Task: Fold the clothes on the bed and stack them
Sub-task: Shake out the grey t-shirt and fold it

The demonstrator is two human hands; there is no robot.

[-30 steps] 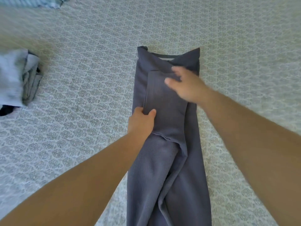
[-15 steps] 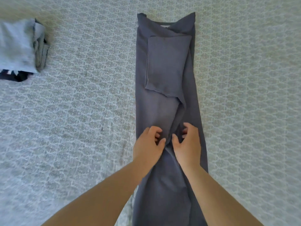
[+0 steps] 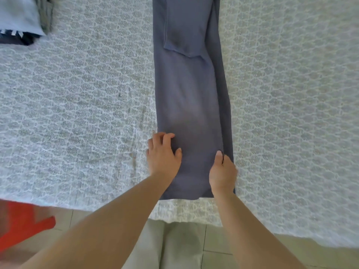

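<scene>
A grey-purple shirt (image 3: 191, 98) lies on the bed as a long narrow strip, its sleeve folded flat over its upper part. My left hand (image 3: 163, 152) grips the strip's left edge close to the hem, fingers curled on the cloth. My right hand (image 3: 222, 172) pinches the right edge near the hem, thumb on top and fingers hidden beneath. A stack of folded clothes (image 3: 21, 18) sits at the far left, light blue on top, partly cut off by the frame.
The bed wears a pale patterned cover (image 3: 291, 113), and its front edge runs just below the shirt's hem. A red object (image 3: 21, 224) sits on the tiled floor at the lower left.
Both hands slid down the shirt from its middle and spread apart to the two side edges near the hem. The crease down the middle is smoothed out. The view tilted down.
</scene>
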